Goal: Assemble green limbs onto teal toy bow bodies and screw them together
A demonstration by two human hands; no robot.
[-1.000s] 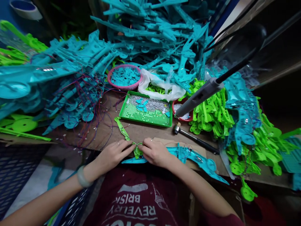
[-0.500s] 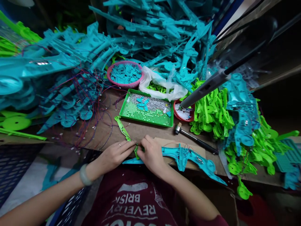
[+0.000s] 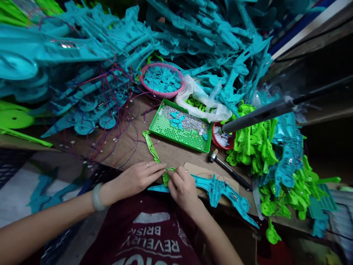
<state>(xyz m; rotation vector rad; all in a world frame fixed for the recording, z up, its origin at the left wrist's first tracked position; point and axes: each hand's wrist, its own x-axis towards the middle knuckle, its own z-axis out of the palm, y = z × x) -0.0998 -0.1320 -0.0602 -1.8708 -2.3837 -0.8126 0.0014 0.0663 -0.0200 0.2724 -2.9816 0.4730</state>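
Observation:
A small lime-green plastic part (image 3: 165, 179) stands between my hands at the front of the bench. My left hand (image 3: 139, 180) is closed on its upper end, fingers pressed together and a ring on one. My right hand (image 3: 182, 186) pinches at the same green part from the other side; its fingertips partly hide what they hold. Beneath and beside my right hand lies a long blue plastic part (image 3: 215, 188) with thin red wires, resting partly on cardboard (image 3: 194, 168). A lime-green strip (image 3: 150, 146) lies just beyond my left fingers.
Beyond my hands are a green perforated tray (image 3: 179, 141) with small metal pieces, a pink basket (image 3: 176, 94), a white bag (image 3: 190, 86) and a red basket (image 3: 230, 141). A hammer (image 3: 231, 171) lies right. Tangled wires (image 3: 116, 136) and blue parts (image 3: 91, 73) crowd the left.
The view has shifted, so the bench contents sit differently in it. My right fingers have moved slightly away from my left fingertips, and more of the green part shows between them.

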